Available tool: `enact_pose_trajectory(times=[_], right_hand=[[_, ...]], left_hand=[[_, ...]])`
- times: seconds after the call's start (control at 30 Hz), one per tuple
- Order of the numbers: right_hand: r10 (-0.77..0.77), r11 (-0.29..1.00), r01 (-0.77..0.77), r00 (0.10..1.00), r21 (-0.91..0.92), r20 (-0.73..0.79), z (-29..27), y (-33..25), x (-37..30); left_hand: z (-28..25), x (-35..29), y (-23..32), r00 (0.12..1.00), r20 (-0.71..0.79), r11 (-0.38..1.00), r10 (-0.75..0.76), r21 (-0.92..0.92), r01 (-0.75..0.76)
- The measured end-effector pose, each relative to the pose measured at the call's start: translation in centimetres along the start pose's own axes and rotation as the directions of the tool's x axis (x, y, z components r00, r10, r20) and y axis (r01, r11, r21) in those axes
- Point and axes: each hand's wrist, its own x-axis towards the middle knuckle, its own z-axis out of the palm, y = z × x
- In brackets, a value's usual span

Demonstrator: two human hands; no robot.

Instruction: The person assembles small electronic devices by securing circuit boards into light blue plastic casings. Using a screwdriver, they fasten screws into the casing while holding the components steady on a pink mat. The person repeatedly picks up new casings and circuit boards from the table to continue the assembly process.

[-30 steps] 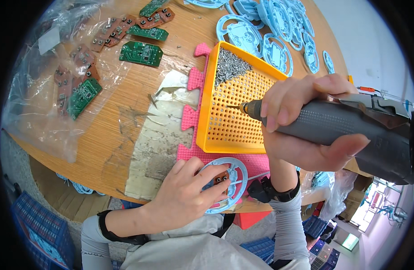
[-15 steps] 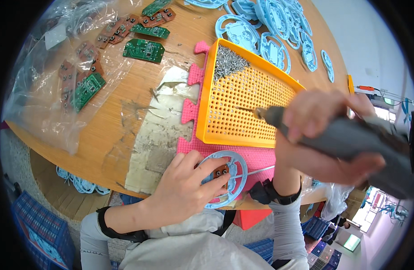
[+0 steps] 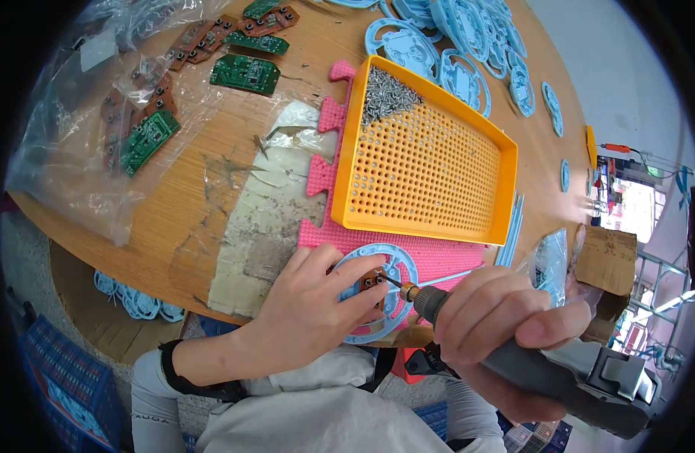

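My left hand presses its fingers around a small brown circuit board and grips the light-blue ring-shaped plastic part under it. Wrapped around a dark grey electric screwdriver, my right hand points it left. The thin bit reaches the board between my left fingers; whether a screw sits at its tip is too small to tell. The blue part lies at the near edge of a pink foam mat, partly covered by my left hand.
A yellow perforated tray with a heap of small screws stands on the mat. Green circuit boards and brown ones lie by clear plastic bags at the left. Several blue plastic parts pile up at the back.
My right hand has brought the screwdriver from over the yellow tray down and toward me, its bit now at the brown board. My left hand stays on the blue part.
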Motion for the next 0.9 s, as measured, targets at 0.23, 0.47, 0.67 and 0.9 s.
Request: enact_pose_trajectory(times=[0.23,0.47,0.67,0.9], right_hand=[[-0.024,0.999,0.026,0.998,-0.020,0.056,-0.3,0.8,0.1],[-0.040,0.999,0.041,0.999,-0.022,0.036,0.4,1.2,0.2],[-0.050,0.997,0.055,0.995,-0.053,0.092,0.9,1.6,0.1],[0.075,0.993,-0.090,0.978,0.072,0.193,-1.1,1.0,1.2]], left_hand=[[-0.1,0.2,0.2,1.000,0.003,1.000,-0.007,-0.011,0.007],[0.0,0.0,0.0,1.000,0.008,1.000,-0.011,-0.009,0.011],[-0.2,-0.3,0.0,1.000,0.022,1.000,-0.011,-0.001,0.011],[-0.2,0.1,0.4,1.000,-0.006,1.000,0.004,0.018,-0.004]])
